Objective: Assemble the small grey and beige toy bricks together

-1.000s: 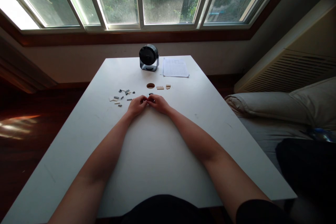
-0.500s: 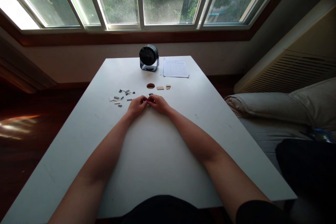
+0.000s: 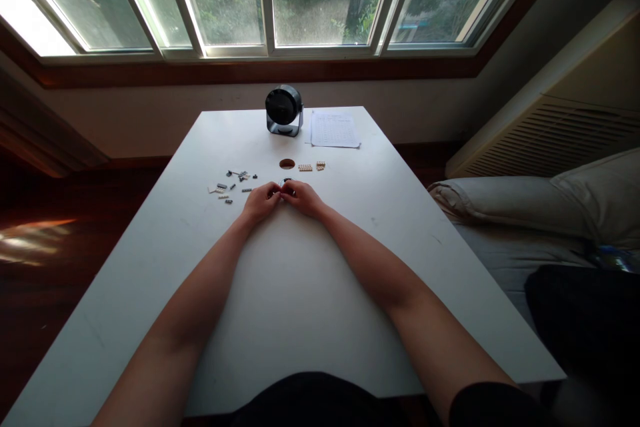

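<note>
nearest, dark clothing (image 3: 310, 400) edges the white worktop (image 3: 310, 293), and two bare forearms reach inward over it to the hands. the left hand (image 3: 261, 201) and right hand (image 3: 301, 199) meet at the fingertips, both curled with thumbs and fingers drawn nearly together; whatever they pinch is too small and too covered to make out, so i cannot tell what either has hold of. over the last second almost nothing has shifted: the hands have stayed in this same spot, and the loose parts lie as they did, which suggests fine, steady work at the fingertips rather than any fetching of parts. left of the left hand, small grey pieces (image 3: 222, 186) lie scattered among pale ones. a small dark thing (image 3: 287, 180) shows just beyond the right hand's fingers, partly hidden by them. a little farther on, tan pieces (image 3: 305, 167) stand in two groups to the right of a round hole (image 3: 287, 163). at the far edge are a black round device (image 3: 283, 107) on its stand and printed paper (image 3: 335, 129), with the window (image 3: 320, 13) behind.
</note>
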The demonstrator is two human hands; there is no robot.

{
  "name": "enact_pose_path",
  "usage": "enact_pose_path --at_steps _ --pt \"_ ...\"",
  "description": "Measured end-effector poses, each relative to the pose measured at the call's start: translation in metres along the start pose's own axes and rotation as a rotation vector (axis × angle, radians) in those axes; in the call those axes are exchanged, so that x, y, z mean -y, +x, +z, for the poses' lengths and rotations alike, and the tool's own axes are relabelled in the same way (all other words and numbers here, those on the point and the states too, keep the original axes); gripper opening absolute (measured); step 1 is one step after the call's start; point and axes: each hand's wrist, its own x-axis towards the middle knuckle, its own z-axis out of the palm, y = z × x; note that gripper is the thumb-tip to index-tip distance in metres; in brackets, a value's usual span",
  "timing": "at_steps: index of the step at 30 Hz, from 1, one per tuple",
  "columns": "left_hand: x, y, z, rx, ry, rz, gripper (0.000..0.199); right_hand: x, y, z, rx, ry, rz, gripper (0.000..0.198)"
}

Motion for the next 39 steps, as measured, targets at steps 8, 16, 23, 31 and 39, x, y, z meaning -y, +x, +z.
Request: enact_pose_path --at_steps 8,16,23,31,39 --pt "0.0042 0.0008 0.0016 -0.002 -0.006 0.023 0.025 -0.0024 -0.0002 0.0009 -0.011 0.01 -0.031 0.013" --pt "0.0044 0.0016 0.001 0.008 -0.004 0.018 0.024 -0.0016 0.0006 0.0006 -0.005 0.006 -0.028 0.012" --pt "0.004 0.0015 0.0013 -0.001 -0.01 0.024 0.024 -0.0024 0.0006 0.0012 -0.01 -0.001 -0.023 0.013" --pt "0.0041 0.0019 0.001 0.005 -0.012 0.021 0.023 -0.0022 0.0001 0.0012 -0.013 -0.005 -0.031 0.014" --pt "0.0044 0.0021 0.0016 0.007 0.004 0.016 0.024 -0.0029 0.0 0.0018 -0.017 -0.003 -0.034 0.015"
